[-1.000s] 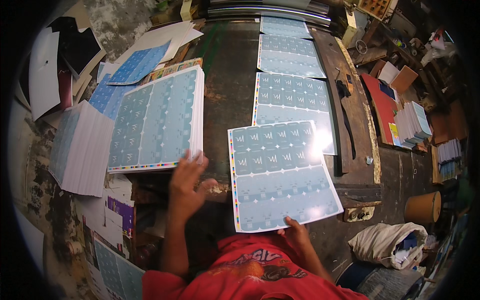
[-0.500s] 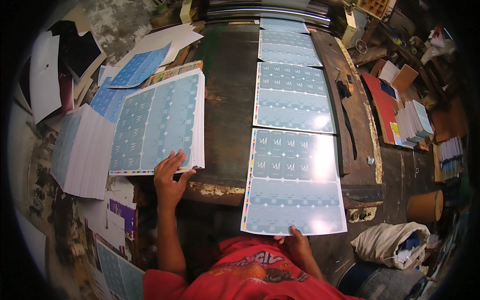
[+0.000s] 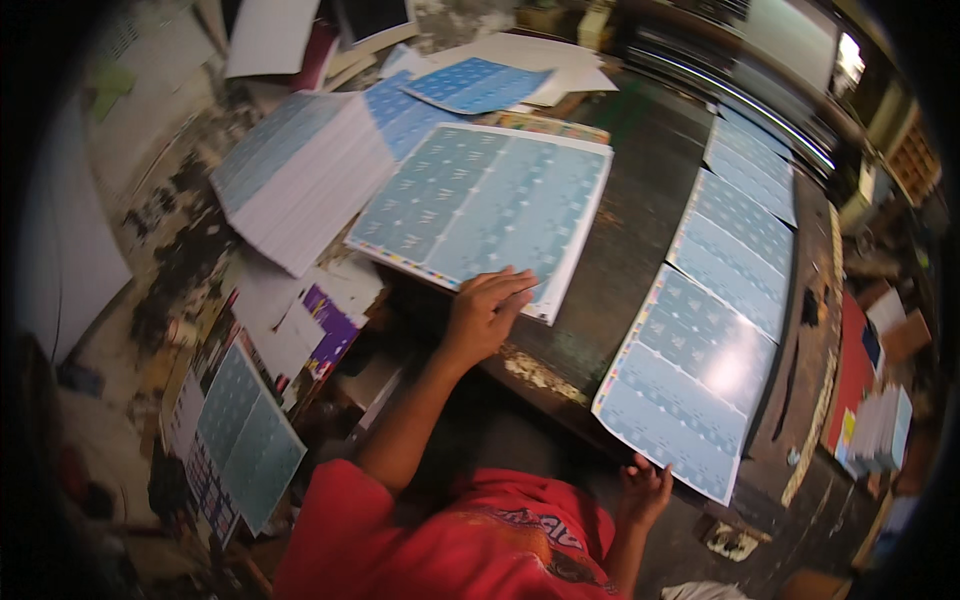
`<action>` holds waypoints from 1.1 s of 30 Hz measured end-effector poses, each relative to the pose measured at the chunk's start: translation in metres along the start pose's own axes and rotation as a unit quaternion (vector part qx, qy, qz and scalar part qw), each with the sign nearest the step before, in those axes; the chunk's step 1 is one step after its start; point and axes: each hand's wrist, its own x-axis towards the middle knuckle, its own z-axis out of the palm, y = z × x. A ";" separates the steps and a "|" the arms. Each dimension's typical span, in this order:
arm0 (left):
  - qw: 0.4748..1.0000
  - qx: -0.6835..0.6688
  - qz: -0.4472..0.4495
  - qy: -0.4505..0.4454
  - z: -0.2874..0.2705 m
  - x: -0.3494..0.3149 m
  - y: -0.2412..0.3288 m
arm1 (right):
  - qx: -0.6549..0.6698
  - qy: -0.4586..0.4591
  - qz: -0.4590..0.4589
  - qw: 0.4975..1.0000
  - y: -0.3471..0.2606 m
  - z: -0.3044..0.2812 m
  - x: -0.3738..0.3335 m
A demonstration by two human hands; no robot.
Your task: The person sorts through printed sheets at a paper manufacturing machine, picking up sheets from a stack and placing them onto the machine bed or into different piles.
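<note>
My left hand (image 3: 487, 313) lies with its fingers stretched out on the near right corner of a stack of blue printed sheets (image 3: 480, 205). To the right, a row of overlapping sheets runs from the table's near edge to the rollers; the closest is a glossy blue printed sheet (image 3: 680, 390). Beside that sheet's near edge is my right hand (image 3: 645, 492), fingers apart and bent upward. Its fingertips are at the edge; whether they touch the paper I cannot tell. No thing shows between them.
A slanted pile of paper (image 3: 305, 180) leans left of the stack, with a loose blue sheet (image 3: 480, 85) behind. Metal rollers (image 3: 730, 85) cross the far end of the dark table (image 3: 640, 195). A bundle of sheets (image 3: 880, 430) stands at the far right.
My view has swung left, shifting everything rightward and tilting it. My right hand has let go of the nearest sheet, which lies farther onto the table. My left hand stays on the stack.
</note>
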 end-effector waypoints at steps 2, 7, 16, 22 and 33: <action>0.981 -0.135 -0.139 0.023 -0.004 -0.001 -0.009 | -0.009 0.002 -0.040 0.999 -0.001 0.007 -0.001; 0.993 -0.088 -0.027 0.080 -0.007 -0.003 0.021 | -0.028 0.068 -0.068 0.995 -0.011 0.029 -0.007; 0.925 -0.186 0.167 -0.288 0.007 -0.071 0.087 | -0.090 -0.094 -0.018 0.991 -0.044 0.054 -0.012; 0.970 -0.018 -0.183 0.159 -0.106 -0.028 0.012 | -0.099 -0.100 0.024 0.990 -0.038 0.001 0.005; 0.788 -0.135 -0.380 0.465 -0.373 0.010 -0.170 | -0.141 -0.027 0.009 0.990 -0.002 -0.035 -0.020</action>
